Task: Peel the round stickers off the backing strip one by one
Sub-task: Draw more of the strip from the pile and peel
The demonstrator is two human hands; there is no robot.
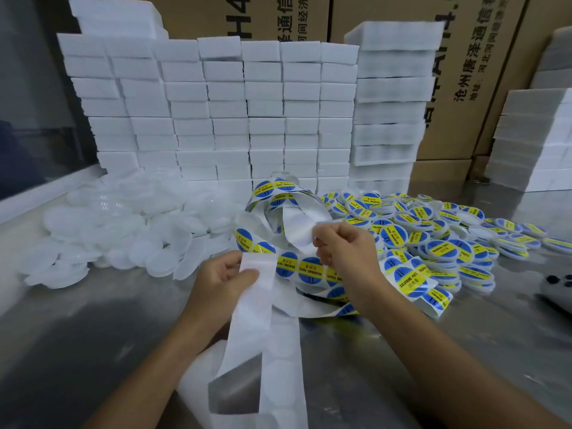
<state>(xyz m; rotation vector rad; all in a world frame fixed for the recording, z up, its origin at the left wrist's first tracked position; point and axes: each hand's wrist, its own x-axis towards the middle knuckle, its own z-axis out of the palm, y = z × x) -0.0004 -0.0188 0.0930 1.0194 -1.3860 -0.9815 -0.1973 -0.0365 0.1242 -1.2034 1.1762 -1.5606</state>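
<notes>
While the left hand (227,278) pinches the bare end of the backing strip (247,320) between thumb and curled fingers, the right hand (342,246) has its fingertips closed on a white curl of the same strip just above the row of round stickers (310,269). These blue-and-yellow stickers, printed "SOLDERING PASTE", run along the strip between the two hands, and the emptied length hangs down from the left hand toward the near edge of the steel tabletop (77,335). More strip loops up in a tangled coil (278,193) behind the hands.

Bare metal lies to the near left and near right of the forearms. To the left, a heap of clear plastic lids (117,230) spreads almost to the left hand. To the right, a pile of labelled round tins (433,230) crowds against the right wrist and reaches well across the table. A grey device (557,289) sits at the right edge, only partly in view.

Behind everything, a wall of stacked white foam blocks (216,103) closes the far side, with another stack (538,144) at the right. Brown cardboard cartons (464,88) with printed Chinese characters stand at the back.
</notes>
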